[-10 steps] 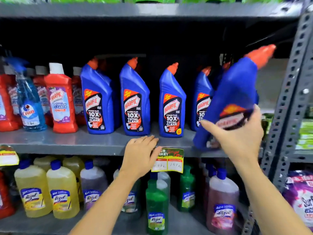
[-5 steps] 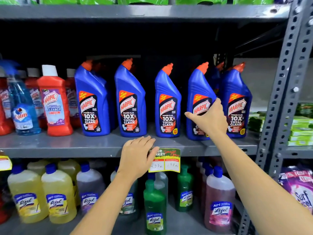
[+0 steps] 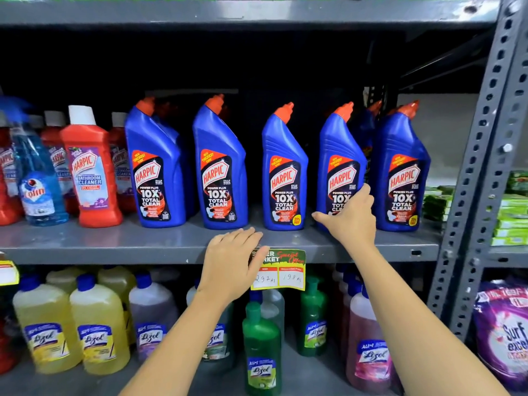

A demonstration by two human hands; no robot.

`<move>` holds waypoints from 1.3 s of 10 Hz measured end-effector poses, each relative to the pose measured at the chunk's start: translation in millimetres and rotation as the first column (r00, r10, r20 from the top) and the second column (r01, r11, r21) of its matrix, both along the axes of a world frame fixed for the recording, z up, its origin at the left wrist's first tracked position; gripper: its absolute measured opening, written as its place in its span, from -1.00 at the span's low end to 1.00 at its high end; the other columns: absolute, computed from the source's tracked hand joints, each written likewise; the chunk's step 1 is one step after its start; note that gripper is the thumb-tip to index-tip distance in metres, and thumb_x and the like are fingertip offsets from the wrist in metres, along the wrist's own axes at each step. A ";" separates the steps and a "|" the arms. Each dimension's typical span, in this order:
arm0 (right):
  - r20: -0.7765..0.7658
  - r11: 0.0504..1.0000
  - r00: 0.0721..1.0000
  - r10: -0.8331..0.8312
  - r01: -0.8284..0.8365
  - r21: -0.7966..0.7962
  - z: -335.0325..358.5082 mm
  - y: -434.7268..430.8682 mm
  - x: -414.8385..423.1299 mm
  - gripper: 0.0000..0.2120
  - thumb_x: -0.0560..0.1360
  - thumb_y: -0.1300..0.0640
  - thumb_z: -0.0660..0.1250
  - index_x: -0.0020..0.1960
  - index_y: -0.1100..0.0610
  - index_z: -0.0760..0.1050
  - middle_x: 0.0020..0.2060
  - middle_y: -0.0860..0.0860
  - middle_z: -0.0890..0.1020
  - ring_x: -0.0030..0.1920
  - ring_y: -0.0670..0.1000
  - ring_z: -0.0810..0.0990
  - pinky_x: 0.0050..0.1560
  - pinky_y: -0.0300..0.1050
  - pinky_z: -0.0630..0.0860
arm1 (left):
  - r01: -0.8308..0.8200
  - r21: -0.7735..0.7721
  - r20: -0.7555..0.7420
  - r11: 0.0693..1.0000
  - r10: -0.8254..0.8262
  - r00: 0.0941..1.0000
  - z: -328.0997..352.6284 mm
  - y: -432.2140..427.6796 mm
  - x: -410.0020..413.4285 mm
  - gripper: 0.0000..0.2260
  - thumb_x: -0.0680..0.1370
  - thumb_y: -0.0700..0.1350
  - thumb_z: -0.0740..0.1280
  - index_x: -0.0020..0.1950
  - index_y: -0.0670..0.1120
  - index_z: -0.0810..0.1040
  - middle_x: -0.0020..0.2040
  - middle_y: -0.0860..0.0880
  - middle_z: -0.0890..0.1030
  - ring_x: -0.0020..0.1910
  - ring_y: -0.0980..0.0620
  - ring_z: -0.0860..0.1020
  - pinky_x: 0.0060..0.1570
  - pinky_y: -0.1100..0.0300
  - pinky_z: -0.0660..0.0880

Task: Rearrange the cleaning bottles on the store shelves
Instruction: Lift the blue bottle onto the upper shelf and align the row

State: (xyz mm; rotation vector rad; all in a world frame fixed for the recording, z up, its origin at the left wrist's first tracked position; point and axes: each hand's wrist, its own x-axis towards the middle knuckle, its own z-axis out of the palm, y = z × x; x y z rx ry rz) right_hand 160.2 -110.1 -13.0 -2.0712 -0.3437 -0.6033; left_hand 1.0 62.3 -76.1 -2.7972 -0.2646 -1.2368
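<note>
Several blue Harpic bottles with orange caps stand in a row on the grey middle shelf (image 3: 114, 244). My right hand (image 3: 351, 221) is wrapped around the lower part of the fourth blue Harpic bottle (image 3: 340, 155), thumb to its left, fingers on its right side. The bottle stands upright on the shelf. A fifth blue bottle (image 3: 400, 167) stands just right of it, with another partly hidden behind the gap. My left hand (image 3: 231, 264) lies flat on the shelf's front edge, holding nothing and covering part of a price tag (image 3: 285, 270).
Red Harpic bathroom cleaner bottles (image 3: 91, 172) and a blue Colin spray bottle (image 3: 37, 184) stand at the left. Yellow, purple, green and pink Lizol bottles (image 3: 97, 327) fill the lower shelf. A perforated grey upright (image 3: 480, 172) bounds the right side, with green packs (image 3: 511, 215) beyond it.
One second ago my right hand held a blue bottle tilted in the air at the right; that bottle now stands at the row's right end. The hand has since dropped lower on the fourth bottle.
</note>
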 end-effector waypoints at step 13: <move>-0.136 0.917 0.959 0.250 -0.189 0.351 -295.5 60.4 -120.7 -0.56 0.55 0.15 0.33 0.39 0.07 0.29 0.25 0.01 0.39 0.34 0.12 0.38 0.32 -0.20 0.21 | 0.031 -0.339 -0.372 0.940 -0.165 0.914 -251.3 12.1 -59.9 -0.54 0.60 0.05 0.21 0.45 -0.10 0.35 0.53 0.00 0.13 0.46 0.01 0.30 0.37 0.11 0.33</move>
